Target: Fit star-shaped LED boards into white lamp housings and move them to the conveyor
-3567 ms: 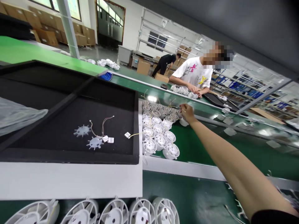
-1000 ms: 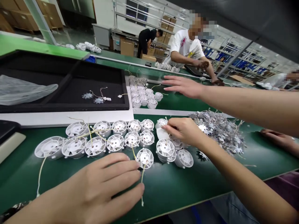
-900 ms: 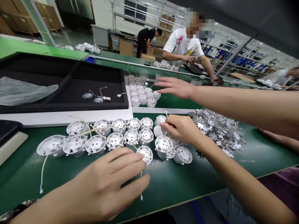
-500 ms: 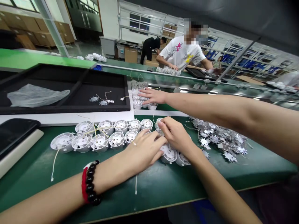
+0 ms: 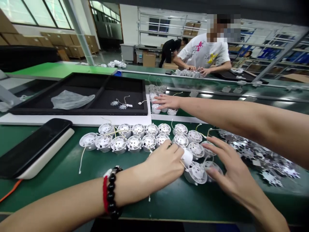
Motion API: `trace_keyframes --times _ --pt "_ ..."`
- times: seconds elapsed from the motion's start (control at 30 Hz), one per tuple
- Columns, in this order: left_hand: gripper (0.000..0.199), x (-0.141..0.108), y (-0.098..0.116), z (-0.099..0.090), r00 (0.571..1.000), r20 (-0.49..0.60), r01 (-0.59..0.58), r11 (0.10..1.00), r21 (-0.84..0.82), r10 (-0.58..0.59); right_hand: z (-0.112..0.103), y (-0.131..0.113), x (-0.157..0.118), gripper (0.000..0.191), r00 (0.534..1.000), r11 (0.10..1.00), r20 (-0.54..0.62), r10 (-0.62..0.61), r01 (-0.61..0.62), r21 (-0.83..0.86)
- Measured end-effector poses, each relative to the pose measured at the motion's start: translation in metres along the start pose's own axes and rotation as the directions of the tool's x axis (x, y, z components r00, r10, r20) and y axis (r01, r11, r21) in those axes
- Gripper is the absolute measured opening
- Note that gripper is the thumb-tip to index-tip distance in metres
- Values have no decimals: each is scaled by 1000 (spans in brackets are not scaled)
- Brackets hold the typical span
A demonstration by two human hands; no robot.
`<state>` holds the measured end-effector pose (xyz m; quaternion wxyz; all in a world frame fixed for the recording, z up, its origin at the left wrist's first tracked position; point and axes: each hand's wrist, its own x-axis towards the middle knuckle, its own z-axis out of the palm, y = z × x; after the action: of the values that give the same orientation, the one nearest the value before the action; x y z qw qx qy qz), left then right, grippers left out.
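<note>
My left hand, with a black bead bracelet and a red band at the wrist, is closed around a white round plastic housing, tipped on its side and partly hidden by the fingers. My right hand is open, thumb and fingers apart, beside the right end of the group. A translucent-looking housing lies partly behind its thumb. Just below the held piece sits another spoked housing. Two rows of similar housings stretch leftward, some with thin cables. Metallic star-shaped plates with cables lie heaped on the right.
A co-worker's hand reaches in from the right over more housings. A black tray holds a plastic bag and star plates. A black device on a white base stands at left. Across the line, a person in white works.
My right hand has moved right and opened away from the housings. My left hand now grips a tipped housing. The view has shifted left, showing more of the black device.
</note>
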<state>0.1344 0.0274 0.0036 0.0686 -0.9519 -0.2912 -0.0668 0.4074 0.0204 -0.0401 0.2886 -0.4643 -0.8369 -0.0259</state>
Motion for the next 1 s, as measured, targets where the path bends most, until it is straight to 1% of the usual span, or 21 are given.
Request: trace_keyframes --times 0.03,0.07,0.1,0.17,0.2,0.27,0.37,0.43,0.5,0.53,0.6,0.63,0.7,0.73,0.77,0.83,0.9,0.93,1.0 --pt "13 1 -1 2 1000 -1 16 1000 -9 -16 6 3 -7 60 999 1000 45 -5 5 -16" --pt "13 2 -3 5 999 -4 36 999 -22 -36 13 6 -12 65 997 1000 83 -1 3 -25" --pt "21 2 -4 7 999 -7 52 998 -39 -53 18 7 -16 68 994 1000 112 9 -6 -27" --pt "39 3 -7 11 997 -12 69 995 -74 -70 26 7 -18 66 990 1000 136 25 -25 -7" --pt "44 4 -9 14 998 -15 65 994 -91 -67 28 6 -16 64 990 999 138 30 -32 7" --pt "43 6 -12 18 999 -22 38 992 -120 -41 30 3 -12 61 988 999 148 41 -45 25" --pt "35 9 -17 18 999 -26 -30 987 -155 26 31 -4 -7 57 992 997 110 60 -64 31" --pt "37 7 -19 13 998 -21 -63 984 -169 60 31 -8 -7 54 995 996 66 81 -83 32" --pt "43 3 -20 6 998 -13 -62 985 -164 60 30 -11 -10 54 993 993 29 117 -117 29" --pt "41 0 -20 3 999 -9 -49 987 -150 49 30 -11 -12 56 990 990 14 140 -140 29" --pt "30 -4 -18 1 1000 -1 -25 994 -102 25 28 -9 -14 64 982 981 -8 190 -189 46" --pt "25 -5 -17 2 1000 0 -19 997 -73 19 26 -6 -14 70 977 975 9 213 -213 57" --pt "20 -6 -14 8 1000 -8 -29 999 -22 28 25 2 -7 85 967 968 100 236 -243 63" --pt "23 -6 -13 12 999 -18 -38 999 -6 38 24 7 -2 91 960 968 157 233 -245 58" --pt "32 -7 -13 17 998 -32 -45 999 6 45 24 11 6 95 953 970 210 220 -236 52" --pt "52 -11 -14 27 997 -62 -48 999 20 49 27 16 21 97 945 979 275 174 -195 50" --pt "63 -19 -18 34 995 -86 -42 999 30 45 31 17 35 94 944 987 303 127 -151 58" --pt "64 -26 -20 36 995 -95 -40 999 36 44 34 14 40 93 944 989 312 107 -133 62" --pt "58 -40 -25 38 993 -109 -35 998 51 41 41 6 45 90 946 992 315 76 -102 69"
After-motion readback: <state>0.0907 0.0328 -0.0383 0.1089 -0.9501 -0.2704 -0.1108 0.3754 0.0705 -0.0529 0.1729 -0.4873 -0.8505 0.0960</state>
